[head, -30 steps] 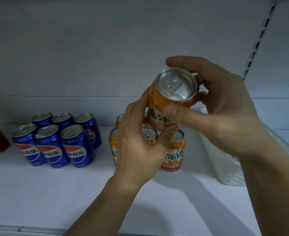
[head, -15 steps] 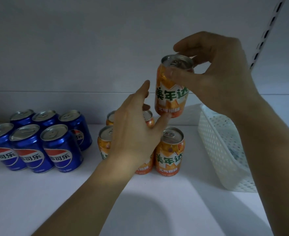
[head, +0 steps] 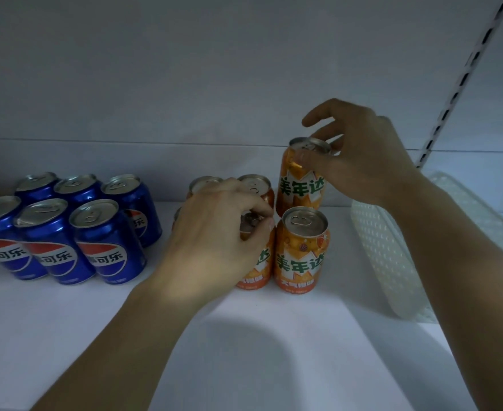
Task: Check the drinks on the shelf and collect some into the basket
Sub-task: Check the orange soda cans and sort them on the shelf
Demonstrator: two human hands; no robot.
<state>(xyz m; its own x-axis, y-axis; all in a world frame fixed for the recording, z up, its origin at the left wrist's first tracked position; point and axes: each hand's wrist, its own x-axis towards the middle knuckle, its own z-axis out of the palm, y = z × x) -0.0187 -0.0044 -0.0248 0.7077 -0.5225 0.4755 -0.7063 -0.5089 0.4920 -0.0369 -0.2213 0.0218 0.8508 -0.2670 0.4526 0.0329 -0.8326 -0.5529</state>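
While the right hand (head: 363, 161) pinches an orange can (head: 300, 179) by its rim near the shelf's (head: 244, 336) back edge, seemingly to read its label; the left hand (head: 214, 232) curls over another orange can's (head: 256, 259) top, grip unclear.

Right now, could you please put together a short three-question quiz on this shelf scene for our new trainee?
1. True or false: the right hand holds an orange can by its top rim.
2. How many blue cans stand on the shelf?
3. Where does the white basket sit: A) left of the blue cans, B) between the blue and orange cans, C) right of the orange cans?

Key
1. True.
2. Six.
3. C. The left hand meanwhile grips the top of another orange can in the front row.
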